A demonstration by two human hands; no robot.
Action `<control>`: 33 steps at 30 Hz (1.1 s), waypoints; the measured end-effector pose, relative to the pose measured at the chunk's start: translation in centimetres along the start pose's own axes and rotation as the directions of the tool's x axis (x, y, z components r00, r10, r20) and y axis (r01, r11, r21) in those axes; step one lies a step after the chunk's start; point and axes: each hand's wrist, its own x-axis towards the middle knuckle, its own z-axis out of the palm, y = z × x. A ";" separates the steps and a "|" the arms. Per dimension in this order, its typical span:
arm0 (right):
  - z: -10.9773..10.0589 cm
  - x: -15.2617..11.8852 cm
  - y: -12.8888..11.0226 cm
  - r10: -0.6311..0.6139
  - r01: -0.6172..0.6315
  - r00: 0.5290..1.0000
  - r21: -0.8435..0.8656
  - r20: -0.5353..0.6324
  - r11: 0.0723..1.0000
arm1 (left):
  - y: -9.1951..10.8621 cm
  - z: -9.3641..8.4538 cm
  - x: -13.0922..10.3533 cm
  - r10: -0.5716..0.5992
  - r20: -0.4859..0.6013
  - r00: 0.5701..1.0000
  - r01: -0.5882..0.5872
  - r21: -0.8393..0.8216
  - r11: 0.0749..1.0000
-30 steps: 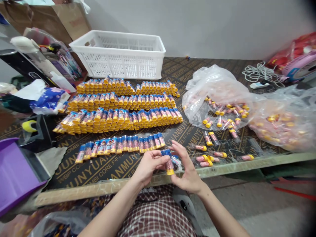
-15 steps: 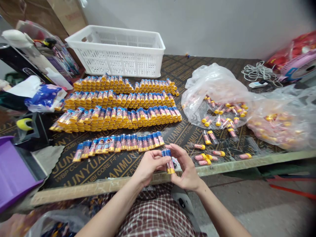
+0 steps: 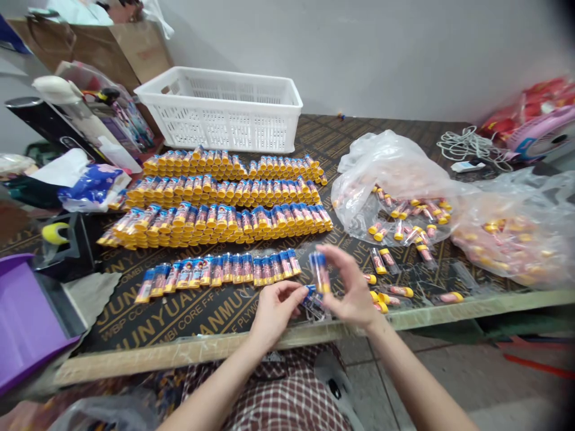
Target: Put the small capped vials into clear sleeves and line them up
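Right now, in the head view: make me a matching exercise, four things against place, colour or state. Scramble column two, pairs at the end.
Column one
1. Right hand
2. Basket
3. Dustpan
4. Cable

Column two
A. Mostly purple, at the picture's left edge
B. In a loose tangle beside the pink fan
C. Holding one blue-topped tube
D. White, behind the stacked tubes

Pairs: 1-C, 2-D, 3-A, 4-B
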 end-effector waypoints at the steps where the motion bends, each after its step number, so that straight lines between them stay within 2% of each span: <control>1: -0.6 1.7 0.7 -0.026 0.025 0.999 -0.021 -0.043 0.999 | -0.3 0.1 0.1 0.060 -0.035 0.998 -0.051 0.206 0.977; 3: -1.3 5.4 2.1 -0.058 0.053 0.996 -0.080 -0.065 0.995 | -0.7 0.4 0.4 0.140 -0.030 0.990 -0.099 0.564 0.820; 4: -1.4 7.2 2.8 -0.067 0.062 0.997 -0.111 -0.048 0.992 | -0.8 0.6 0.5 0.146 -0.015 0.989 -0.097 0.683 0.724; 6: -1.0 10.5 4.1 -0.063 0.067 0.998 -0.183 0.030 0.981 | -1.0 1.0 0.7 0.125 -0.002 0.992 -0.071 0.817 0.572; 7: -0.6 11.8 4.6 -0.052 0.067 0.996 -0.225 0.070 0.972 | -1.1 1.2 0.8 0.119 0.001 0.993 -0.064 0.849 0.524; 9: 0.5 13.8 5.4 -0.025 0.060 0.992 -0.297 0.121 0.953 | -1.3 1.4 0.9 0.125 0.014 0.992 -0.073 0.870 0.488; 12: 1.8 15.2 6.3 0.009 0.036 0.991 -0.336 0.132 0.941 | -1.7 1.3 1.0 0.162 0.027 0.986 -0.111 0.838 0.534; 15: 1.9 15.4 6.5 0.031 0.028 0.986 -0.349 0.162 0.937 | -2.1 1.1 1.0 0.224 0.023 0.974 -0.151 0.806 0.572; 17: 1.2 15.0 6.4 0.018 0.049 0.982 -0.351 0.186 0.935 | -2.3 1.0 1.0 0.259 0.024 0.966 -0.177 0.791 0.586; 19: -0.3 14.1 6.4 0.053 0.019 0.988 -0.450 0.146 0.893 | -2.5 0.9 1.1 0.275 0.026 0.961 -0.191 0.780 0.596; 22: -3.7 11.4 7.0 0.216 -0.183 0.976 -0.678 -0.036 0.712 | -2.8 0.9 1.1 0.276 0.042 0.960 -0.204 0.780 0.592; 25: -7.3 7.5 8.2 0.384 -0.373 0.906 -0.767 -0.180 0.521 | -3.0 0.9 1.1 0.273 0.050 0.961 -0.207 0.783 0.587; 28: -9.4 3.4 9.3 0.525 -0.467 0.817 -0.807 -0.239 0.361 | -2.9 1.0 1.0 0.254 0.025 0.967 -0.174 0.791 0.586; 30: -9.8 1.2 9.6 0.580 -0.488 0.776 -0.819 -0.249 0.301 | -2.9 1.0 0.9 0.242 0.013 0.970 -0.154 0.803 0.576; 33: -9.4 -0.7 9.4 0.602 -0.494 0.759 -0.822 -0.247 0.285 | -2.8 1.0 0.9 0.247 0.008 0.969 -0.150 0.813 0.563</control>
